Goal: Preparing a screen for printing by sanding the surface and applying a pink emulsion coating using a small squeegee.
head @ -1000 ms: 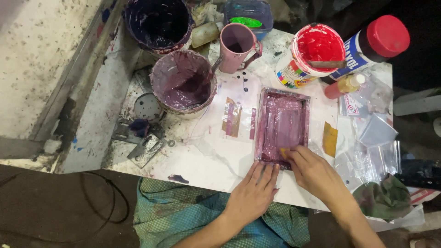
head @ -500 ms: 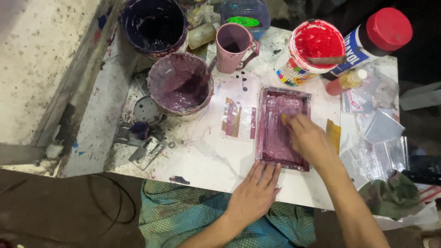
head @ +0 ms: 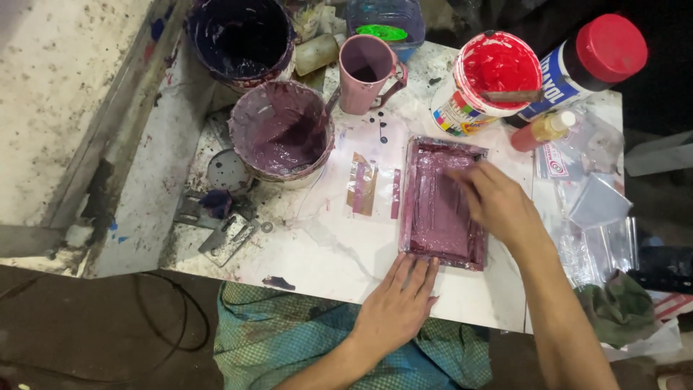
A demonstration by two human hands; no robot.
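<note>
We see the right hand (head: 498, 202) lying palm-down over the far part of a rectangular purple-smeared frame (head: 442, 209), its fingers close together and curled a little toward the frame's surface. It is blurred, so we cannot tell whether anything is pinched under the fingers. The left hand (head: 398, 303) rests flat on the white table (head: 325, 245), fingers stretched out and together, its fingertips touching the frame's near edge. To the left of the right hand lie small strips of tape (head: 364, 189), and beyond those stands a bucket of purple paint (head: 281, 130). Ahead of the right hand stand a pink mug (head: 368, 72) and a tub of red paint (head: 487, 79). To its right lie clear plastic bags (head: 592, 209).
</note>
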